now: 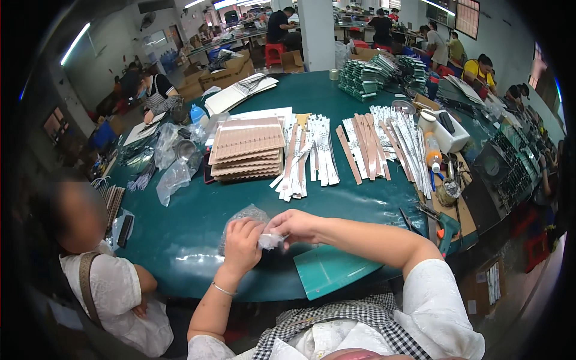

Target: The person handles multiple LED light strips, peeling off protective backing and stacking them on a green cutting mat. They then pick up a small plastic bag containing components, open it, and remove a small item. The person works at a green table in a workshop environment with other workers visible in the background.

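At six o'clock on the desk (198, 210), both hands pinch one small clear bag (271, 241): left hand (242, 241) closed on its edge, right hand (295, 225) gripping its top. Thin slippery film could tear or slide free under uneven pull.

A small clear plastic bag (271, 241) sits pinched between the fingertips of the left hand (242, 245) and the right hand (295, 226), held just above the green table edge at about 6 o'clock from the table's middle. It is crumpled and glossy, whitish where the film folds over itself, and its contents cannot be made out. At 10 o'clock from it, touching the back of the left hand, lies a larger crinkled clear plastic bag (240, 217), bunched into a loose rounded heap on the green surface, its film catching pale highlights.
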Demonstrator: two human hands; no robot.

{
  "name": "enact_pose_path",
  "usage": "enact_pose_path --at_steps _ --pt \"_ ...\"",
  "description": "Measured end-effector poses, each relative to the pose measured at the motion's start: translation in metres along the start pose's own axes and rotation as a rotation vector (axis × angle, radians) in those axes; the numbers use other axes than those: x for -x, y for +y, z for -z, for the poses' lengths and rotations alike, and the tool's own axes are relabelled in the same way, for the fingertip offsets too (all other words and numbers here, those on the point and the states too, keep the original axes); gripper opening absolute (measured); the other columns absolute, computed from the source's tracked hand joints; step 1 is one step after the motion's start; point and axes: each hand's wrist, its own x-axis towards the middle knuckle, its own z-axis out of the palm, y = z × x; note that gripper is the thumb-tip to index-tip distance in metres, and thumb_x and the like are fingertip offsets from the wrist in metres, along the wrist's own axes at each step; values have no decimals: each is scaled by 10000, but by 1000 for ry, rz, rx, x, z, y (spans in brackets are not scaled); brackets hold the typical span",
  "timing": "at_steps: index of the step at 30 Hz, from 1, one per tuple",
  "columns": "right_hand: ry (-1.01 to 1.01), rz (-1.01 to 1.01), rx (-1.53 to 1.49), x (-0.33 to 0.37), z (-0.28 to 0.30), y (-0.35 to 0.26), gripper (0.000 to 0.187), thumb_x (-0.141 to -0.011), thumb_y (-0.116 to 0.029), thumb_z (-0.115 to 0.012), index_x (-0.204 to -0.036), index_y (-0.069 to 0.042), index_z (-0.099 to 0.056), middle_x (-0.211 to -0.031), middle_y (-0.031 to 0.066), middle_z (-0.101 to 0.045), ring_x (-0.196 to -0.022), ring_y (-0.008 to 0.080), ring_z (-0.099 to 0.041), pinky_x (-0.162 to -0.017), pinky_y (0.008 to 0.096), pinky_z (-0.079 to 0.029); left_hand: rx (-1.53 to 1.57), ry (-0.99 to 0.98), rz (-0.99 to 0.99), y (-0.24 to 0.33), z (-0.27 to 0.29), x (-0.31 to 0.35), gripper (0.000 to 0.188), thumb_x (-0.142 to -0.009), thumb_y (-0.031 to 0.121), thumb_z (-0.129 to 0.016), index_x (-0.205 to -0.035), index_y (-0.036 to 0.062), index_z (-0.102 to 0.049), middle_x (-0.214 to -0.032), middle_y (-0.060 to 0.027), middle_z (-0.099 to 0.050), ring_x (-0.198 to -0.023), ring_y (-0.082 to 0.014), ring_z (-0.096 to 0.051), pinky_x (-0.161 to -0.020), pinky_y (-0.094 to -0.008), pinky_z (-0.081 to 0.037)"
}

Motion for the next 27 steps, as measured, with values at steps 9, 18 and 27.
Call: enact_pose_path --at_steps 9,18,27 --pt "358 932 832 73 -26 -28 288 -713 -75 -804 -981 -24 -712 -875 101 -662 -804 195 -637 -672 311 -523 128 15 115 46 13 -36 168 -705 15 -613 -870 12 -581 -793 -145 -573 -771 -355 -557 -694 -441 -421" --pt "573 1151 959 62 4 -15 134 -797 -53 -667 -891 15 -598 -880 157 -613 -808 358 -615 -704 393 -506 326 -74 252 72 -8 -62 162 -745 99 -684 -790 0 -564 -739 -164 -564 -715 -369 -560 -627 -467 -440" --pt "743 1167 997 63 8 -1 75 -836 -43 -620 -892 -13 -581 -853 134 -587 -768 326 -609 -661 388 -502 488 -126 342 71 -23 -59 184 -806 153 -667 -835 -13 -594 -749 -185 -574 -688 -375 -563 -618 -445 -446"
